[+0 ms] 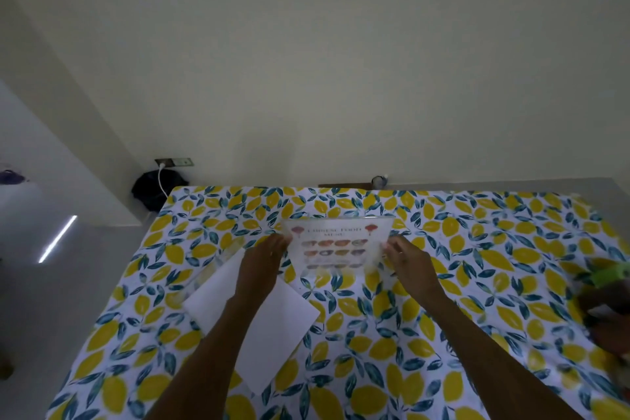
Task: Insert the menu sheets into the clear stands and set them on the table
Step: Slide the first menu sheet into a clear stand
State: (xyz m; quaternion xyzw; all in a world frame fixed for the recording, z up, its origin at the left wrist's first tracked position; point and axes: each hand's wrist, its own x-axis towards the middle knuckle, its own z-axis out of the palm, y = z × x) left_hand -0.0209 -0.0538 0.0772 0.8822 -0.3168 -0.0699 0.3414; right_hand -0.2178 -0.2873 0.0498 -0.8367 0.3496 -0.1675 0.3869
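In the head view, you hold one clear stand (337, 245) with both hands over the middle of the table (443, 283). A menu sheet (335, 249) is inside the stand; it shows a title line, two red lantern pictures at the top corners, and rows of small food pictures. The print is blurred, so the words are hard to read. The stand is upright or leaning a little toward the wall; whether its base touches the cloth I cannot tell.

Your left hand (264, 262) grips the left edge of the stand, with the fingers pressed together at the edge. Your right hand (409, 262) grips the right edge in the same way, fingers closed on it, the thumb side toward the sheet.

Under your left forearm a white sheet (269, 320) lies flat on the cloth, turned at an angle, blank side up. Just left of it there is something clear and shiny (201, 276), maybe another stand, but it is too faint to be sure.

The cloth (375, 368) has yellow lemons and blue-green leaves. At the right edge of the table there is a green thing (610, 274), blurred. Beyond the far left corner a dark bag (151, 191) sits on the floor, with a white cable (161, 181) going to a wall socket (174, 162).
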